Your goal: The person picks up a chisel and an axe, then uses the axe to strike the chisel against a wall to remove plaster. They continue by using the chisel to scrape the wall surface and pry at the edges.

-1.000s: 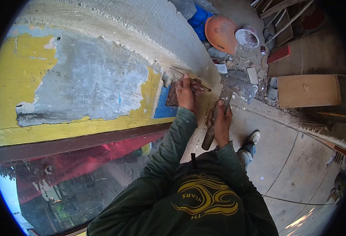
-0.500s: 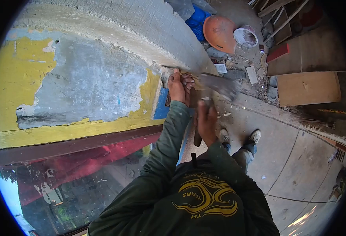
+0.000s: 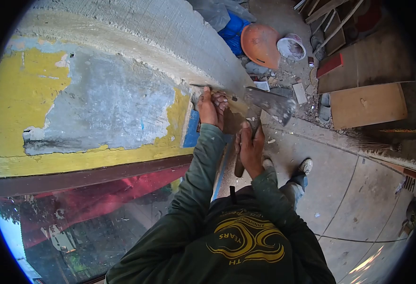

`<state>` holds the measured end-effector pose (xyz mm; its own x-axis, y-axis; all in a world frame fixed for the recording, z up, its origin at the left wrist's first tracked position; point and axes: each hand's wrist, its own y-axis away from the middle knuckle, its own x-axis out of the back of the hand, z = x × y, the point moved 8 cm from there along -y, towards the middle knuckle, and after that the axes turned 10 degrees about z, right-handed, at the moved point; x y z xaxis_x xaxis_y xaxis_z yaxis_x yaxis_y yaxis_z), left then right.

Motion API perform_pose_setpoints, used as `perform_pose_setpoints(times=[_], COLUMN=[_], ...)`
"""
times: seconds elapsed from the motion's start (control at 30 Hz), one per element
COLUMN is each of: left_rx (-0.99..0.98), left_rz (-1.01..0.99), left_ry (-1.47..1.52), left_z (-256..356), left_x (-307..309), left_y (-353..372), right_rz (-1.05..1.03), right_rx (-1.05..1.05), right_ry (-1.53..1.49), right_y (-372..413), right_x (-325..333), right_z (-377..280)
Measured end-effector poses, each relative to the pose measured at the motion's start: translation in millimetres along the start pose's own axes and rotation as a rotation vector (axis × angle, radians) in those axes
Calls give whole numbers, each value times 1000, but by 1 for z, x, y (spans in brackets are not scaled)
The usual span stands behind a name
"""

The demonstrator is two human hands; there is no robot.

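Note:
My left hand (image 3: 211,110) is closed at the base of the rough concrete edge, against the wall. A thin dark tool (image 3: 197,85) sticks out past its thumb, pointing left; the rest is hidden by the fingers. Just to the right, my right hand (image 3: 251,150) grips the dark handle of a hatchet-like tool (image 3: 274,103). Its broad, dusty metal head lies beyond the hand, to the right of my left hand, not touching it. Beside my left wrist is a blue painted patch (image 3: 192,130) of wall.
Grey and yellow peeling wall (image 3: 108,99) spans the left, above a dark window (image 3: 99,222). At the upper right are an orange basin (image 3: 261,46), a white bucket (image 3: 291,47), rubble and a brown board (image 3: 368,105). Paved floor (image 3: 345,189) lies at the lower right.
The hatchet-like tool's head, blurred before, now shows more sharply and sits slightly farther right and lower. The whole view has shifted a little. Both hands keep their hold.

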<state>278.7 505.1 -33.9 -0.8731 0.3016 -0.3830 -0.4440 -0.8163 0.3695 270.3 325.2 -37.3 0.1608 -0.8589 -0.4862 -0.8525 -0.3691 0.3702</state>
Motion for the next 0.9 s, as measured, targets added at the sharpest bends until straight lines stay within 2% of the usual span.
perform_pose_setpoints(times=[0.1,0.17,0.2,0.23,0.3,0.37,0.43,0.47,0.5,0.57,0.63,0.7,0.8,0.9], left_rx=[8,-20,-1,-7,11,8,5,1,-1,18,6,43,24,7], left_rz=[10,28,7,7,6,19,17,-1,-8,-44,-25,-43,-88,-35], left_ry=[-10,-1,3,8,-3,-27,-35,-33,-40,-16,-121,-138,-130,-85], left_z=[-4,1,1,3,2,1,-1,2,5,9,8,-1,-7,9], left_x=[1,3,2,2,2,13,12,9,12,8,13,11,-1,-5], left_y=[4,5,4,5,5,4,5,6,10,11,25,39,49,38], right_rz=[58,-83,-84,-91,36,62,2,-25,-30,-102,-49,11,29,24], right_rx=[95,141,119,123,-28,-41,634,657,653,288,200,-110,-78,-65], right_ry=[53,223,250,251,-49,23,366,416,414,332,290,64,49,50], right_y=[-3,-11,-10,-5,6,-5,-6,-9,-4,-6,7,15,15,15], right_x=[0,2,8,4,2,-2,-12,-8,0,10,20,30,33,32], right_z=[8,-2,-3,-8,-3,13,-21,-24,-23,-8,-18,-12,-20,-21])
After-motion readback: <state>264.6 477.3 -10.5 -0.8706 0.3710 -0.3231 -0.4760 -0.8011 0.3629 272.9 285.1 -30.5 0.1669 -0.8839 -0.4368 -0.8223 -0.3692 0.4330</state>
